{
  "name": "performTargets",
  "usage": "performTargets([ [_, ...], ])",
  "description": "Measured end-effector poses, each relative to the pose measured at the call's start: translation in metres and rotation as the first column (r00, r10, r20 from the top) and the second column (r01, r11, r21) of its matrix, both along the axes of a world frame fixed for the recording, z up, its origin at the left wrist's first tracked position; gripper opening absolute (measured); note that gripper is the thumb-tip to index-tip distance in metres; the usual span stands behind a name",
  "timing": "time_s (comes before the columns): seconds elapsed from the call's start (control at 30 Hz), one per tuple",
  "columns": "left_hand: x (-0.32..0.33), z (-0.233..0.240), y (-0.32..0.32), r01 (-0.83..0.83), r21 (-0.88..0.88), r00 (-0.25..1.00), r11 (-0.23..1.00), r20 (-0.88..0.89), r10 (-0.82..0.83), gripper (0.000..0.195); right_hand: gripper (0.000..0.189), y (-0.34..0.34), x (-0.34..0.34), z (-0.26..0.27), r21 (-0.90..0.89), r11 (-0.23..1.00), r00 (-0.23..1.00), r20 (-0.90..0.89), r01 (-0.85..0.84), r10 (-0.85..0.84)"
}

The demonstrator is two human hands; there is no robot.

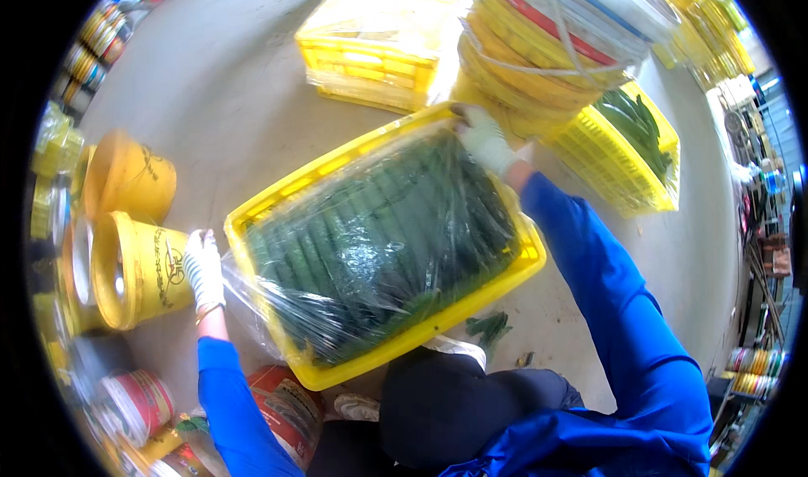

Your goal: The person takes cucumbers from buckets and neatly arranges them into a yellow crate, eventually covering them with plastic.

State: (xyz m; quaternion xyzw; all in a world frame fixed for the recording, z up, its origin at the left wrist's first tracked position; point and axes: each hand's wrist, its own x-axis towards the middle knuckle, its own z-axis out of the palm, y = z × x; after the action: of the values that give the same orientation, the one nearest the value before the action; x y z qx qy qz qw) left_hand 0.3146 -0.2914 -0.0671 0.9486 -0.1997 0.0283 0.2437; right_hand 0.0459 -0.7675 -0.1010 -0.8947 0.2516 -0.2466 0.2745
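A yellow plastic crate (pixel 492 292) lies tilted before me, packed with rows of long green vegetables, perhaps cucumbers (pixel 353 224), under clear plastic film (pixel 379 256). My left hand (pixel 204 268), in a striped white glove, grips the gathered end of the film, pulled out past the crate's left end. My right hand (pixel 485 137), in a pale glove, is at the crate's far right corner, its fingers over the rim; whether they also hold film cannot be told.
Stacked buckets (pixel 543 54) stand beyond my right hand, beside a yellow crate of green produce (pixel 606 155). A film-wrapped yellow crate (pixel 372 66) is at the back. Yellow buckets (pixel 158 275) stand at left, a red bucket (pixel 287 407) near my left arm. Leaves (pixel 489 330) lie on the floor.
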Motion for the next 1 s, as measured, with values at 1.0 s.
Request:
performTargets([
  [1.0,-0.053,-0.028,-0.174,0.491,0.047,0.87,0.87,0.029,-0.492,0.025,0.038,-0.05,0.008,-0.083,0.975,0.12,0.974,0.199,-0.186,-0.11],
])
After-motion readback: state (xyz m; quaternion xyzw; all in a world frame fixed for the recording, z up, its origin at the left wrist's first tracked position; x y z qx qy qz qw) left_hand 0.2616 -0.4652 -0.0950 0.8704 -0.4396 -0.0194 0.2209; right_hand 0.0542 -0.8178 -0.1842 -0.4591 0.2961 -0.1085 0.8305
